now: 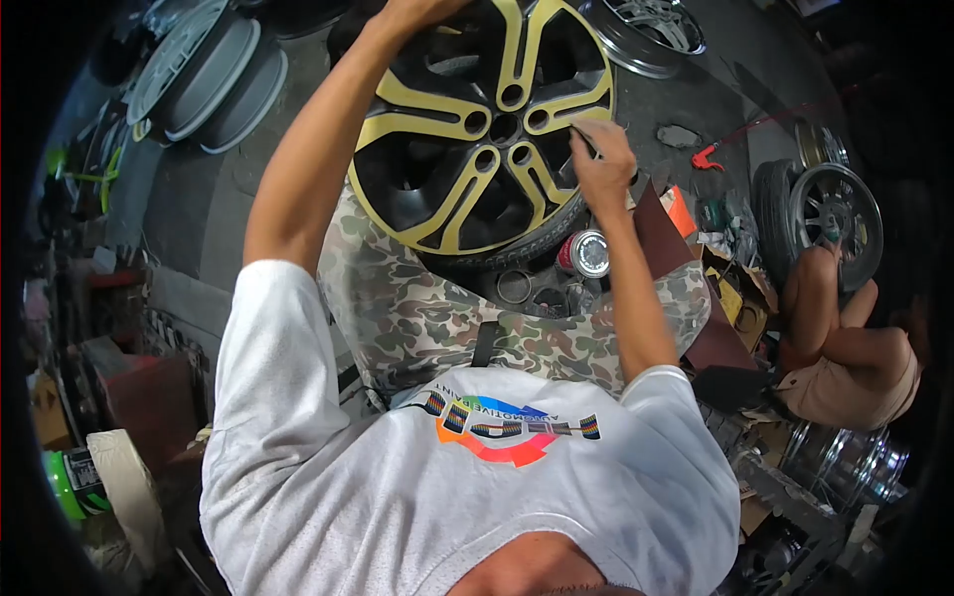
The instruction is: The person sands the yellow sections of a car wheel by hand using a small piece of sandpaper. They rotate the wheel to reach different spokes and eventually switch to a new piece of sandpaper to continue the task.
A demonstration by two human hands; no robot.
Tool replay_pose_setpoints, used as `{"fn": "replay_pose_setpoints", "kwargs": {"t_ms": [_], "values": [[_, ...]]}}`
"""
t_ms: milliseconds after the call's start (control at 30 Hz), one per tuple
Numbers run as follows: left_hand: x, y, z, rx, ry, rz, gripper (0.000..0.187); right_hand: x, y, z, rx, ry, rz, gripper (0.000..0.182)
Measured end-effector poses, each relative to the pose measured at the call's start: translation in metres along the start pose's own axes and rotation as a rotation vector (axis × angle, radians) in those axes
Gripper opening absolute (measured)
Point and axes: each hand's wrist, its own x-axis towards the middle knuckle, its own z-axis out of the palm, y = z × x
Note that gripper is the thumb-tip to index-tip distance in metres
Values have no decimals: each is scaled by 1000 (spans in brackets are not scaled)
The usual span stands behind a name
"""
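In front of me a black and gold alloy wheel (505, 127) lies face up on top of a tyre (517, 246). My left hand (422, 12) reaches to the wheel's far left edge; the top of the frame cuts off its fingers. Over the right-hand spoke, my right hand (604, 164) is closed, its fingers pinched together. A small dark thing may be between them, but I cannot make it out. Near my right forearm stands a round paint can (584, 254) with a silver lid, and beside it on the floor lies a ring (514, 287).
Silver rims lean at the upper left (194, 79), and another chrome rim (656, 30) lies at the upper right. A red-handled tool (707, 157) is on the floor. At the right, a person (845, 348) sits by a dark wheel (835, 223). A cardboard box (740, 293) stands nearby.
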Motion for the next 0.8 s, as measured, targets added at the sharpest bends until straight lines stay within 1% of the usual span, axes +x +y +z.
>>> {"fn": "replay_pose_setpoints", "kwargs": {"t_ms": [67,100,133,167,200,233,267,333,367,433,467,533,567,600,667,700,767,800], "values": [[-14,14,11,84,252,180,34,1,7,-40,3,-22,177,17],[-26,24,24,181,208,228,25,1,15,-59,-29,-9,215,15],[-52,30,45,-131,194,329,30,1,23,-76,-60,3,259,14],[-76,56,55,-127,96,363,19,4,25,-92,-68,19,276,14],[-97,70,74,-126,-22,303,22,8,25,-107,-83,49,383,16],[-119,82,91,-25,-95,249,27,7,27,-118,-97,77,487,20],[-133,78,115,70,-170,302,36,2,34,-123,-102,89,500,20],[-152,83,142,396,-230,312,43,-8,54,-124,172,184,679,26],[-155,83,157,399,-238,326,43,-10,56,-121,217,187,693,29],[-157,80,180,520,-228,271,45,-8,53,-115,233,184,705,29],[-152,83,185,527,-238,285,45,-4,48,-110,244,165,707,29],[-144,90,201,509,-205,245,42,4,47,-97,263,175,688,26],[-138,91,213,497,-193,244,42,8,49,-90,214,143,676,25],[-130,93,226,502,-196,239,42,11,50,-85,166,109,660,25],[-113,99,251,592,-252,245,44,15,47,-80,214,112,672,26],[-105,105,263,596,-248,233,44,16,46,-78,248,119,694,27],[-93,113,276,490,-211,127,47,17,47,-77,285,120,709,28],[-93,110,278,492,-208,122,47,14,49,-78,287,105,713,27]]}}
